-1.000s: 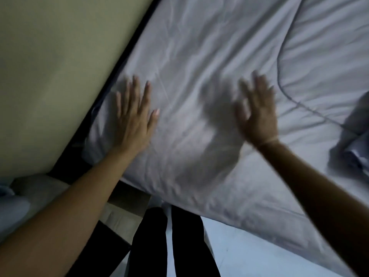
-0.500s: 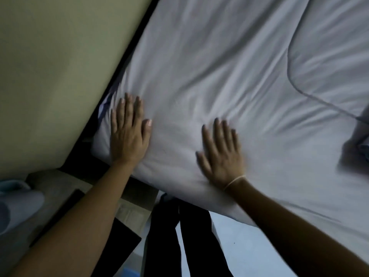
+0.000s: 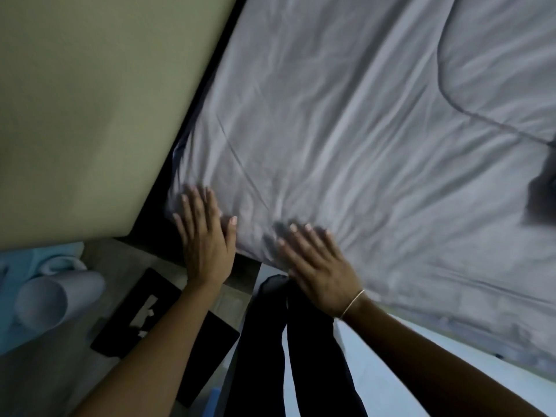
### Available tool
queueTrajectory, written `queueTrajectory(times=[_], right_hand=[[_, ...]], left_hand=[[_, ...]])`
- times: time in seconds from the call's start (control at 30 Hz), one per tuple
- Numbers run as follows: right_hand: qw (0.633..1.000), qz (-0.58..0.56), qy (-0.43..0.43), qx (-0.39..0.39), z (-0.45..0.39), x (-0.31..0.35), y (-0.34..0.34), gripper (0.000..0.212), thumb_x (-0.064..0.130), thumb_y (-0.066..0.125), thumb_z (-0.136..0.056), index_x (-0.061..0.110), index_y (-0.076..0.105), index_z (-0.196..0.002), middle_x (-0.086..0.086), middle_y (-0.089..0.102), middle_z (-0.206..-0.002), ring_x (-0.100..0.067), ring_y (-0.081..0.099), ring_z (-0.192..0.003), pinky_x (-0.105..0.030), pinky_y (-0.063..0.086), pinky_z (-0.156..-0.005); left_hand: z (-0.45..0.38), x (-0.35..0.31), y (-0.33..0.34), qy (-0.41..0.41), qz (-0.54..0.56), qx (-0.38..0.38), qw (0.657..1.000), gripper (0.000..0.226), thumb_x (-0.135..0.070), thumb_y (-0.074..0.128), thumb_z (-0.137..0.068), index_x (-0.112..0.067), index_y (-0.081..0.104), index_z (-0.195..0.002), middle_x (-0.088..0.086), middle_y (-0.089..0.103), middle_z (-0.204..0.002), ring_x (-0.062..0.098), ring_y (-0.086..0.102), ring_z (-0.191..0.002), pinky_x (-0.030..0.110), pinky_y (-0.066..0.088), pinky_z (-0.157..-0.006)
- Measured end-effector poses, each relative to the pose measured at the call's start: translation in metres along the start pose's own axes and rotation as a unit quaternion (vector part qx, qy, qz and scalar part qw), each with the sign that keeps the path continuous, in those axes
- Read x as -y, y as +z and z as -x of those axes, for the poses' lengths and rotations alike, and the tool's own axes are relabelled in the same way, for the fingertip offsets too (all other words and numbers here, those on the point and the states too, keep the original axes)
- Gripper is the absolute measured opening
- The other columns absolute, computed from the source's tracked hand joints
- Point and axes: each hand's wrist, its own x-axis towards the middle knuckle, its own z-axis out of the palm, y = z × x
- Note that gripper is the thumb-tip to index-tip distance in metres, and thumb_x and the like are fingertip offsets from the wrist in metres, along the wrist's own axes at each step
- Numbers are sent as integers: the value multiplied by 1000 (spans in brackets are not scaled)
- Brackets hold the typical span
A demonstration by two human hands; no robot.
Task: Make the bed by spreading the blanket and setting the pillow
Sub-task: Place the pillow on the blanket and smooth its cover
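The picture is dim and low in contrast, with a cool grey-blue cast over the blanket (image 3: pixel 346 139) and a dull yellow-green tone on the wall (image 3: pixel 90 100) in the upper left. Soft light falls across the cloth, so its wrinkles show as gentle pale ridges with faint shadows between them. A dark shadow patch sits at the right edge. The left hand (image 3: pixel 204 239) and right hand (image 3: pixel 319 266) are smeared by motion blur, fingertips most of all. The lower part of the frame is darker, and the lower left is soft and out of focus. Straight edges lean and bend slightly toward the corners, as a wide lens gives.
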Motion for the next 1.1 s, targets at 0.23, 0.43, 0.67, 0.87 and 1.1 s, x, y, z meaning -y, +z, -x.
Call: queueTrajectory(times=[0.23, 0.43, 0.67, 0.87, 1.1], right_hand=[[982, 80, 170, 23, 8, -37, 7, 59, 47, 37, -97, 24, 26, -150, -7, 21, -158, -40, 15, -145, -65, 14, -111], [978, 38, 144, 148, 43, 15, 9, 68, 51, 46, -89, 32, 23, -150, -5, 17, -159, -41, 12, -145, -65, 16, -110], [925, -96, 248, 270, 39, 19, -79, 79, 66, -3, -76, 40, 13, -149, 6, -2, -161, -25, -3, -149, -53, 4, -118], [913, -79, 360, 175, 65, 10, -197, 59, 57, 24, -97, 34, 15, -150, 1, 3, -162, -25, 3, -148, -47, 14, -118], [881, -60, 463, 78, 128, -7, -294, 55, 44, 40, -97, 33, 22, -148, -4, 12, -160, -28, 10, -147, -45, 20, -117]], left_hand=[[-23, -2, 12, 30, -36, 57, 997, 70, -59, 14, -94, -22, 0, -152, 12, -1, -160, 34, -4, -146, 66, 2, -110], [22, -1, 1, 22, -36, 120, 992, 71, -55, 18, -96, -10, 16, -151, 22, 13, -156, 42, 13, -143, 62, 25, -110], [49, -39, -77, 61, -31, 201, 977, 64, -42, 45, -96, -16, 22, -150, 17, 12, -158, 34, 16, -144, 56, 23, -111], [45, -101, -184, 104, 11, 139, 985, 52, -24, 43, -98, -12, 30, -146, 14, 15, -158, 33, 47, -125, 40, 42, -99], [54, -189, -261, 208, 18, 112, 971, 52, -21, 37, -99, -14, 24, -148, 11, 10, -159, 30, 42, -127, 39, 42, -98]])
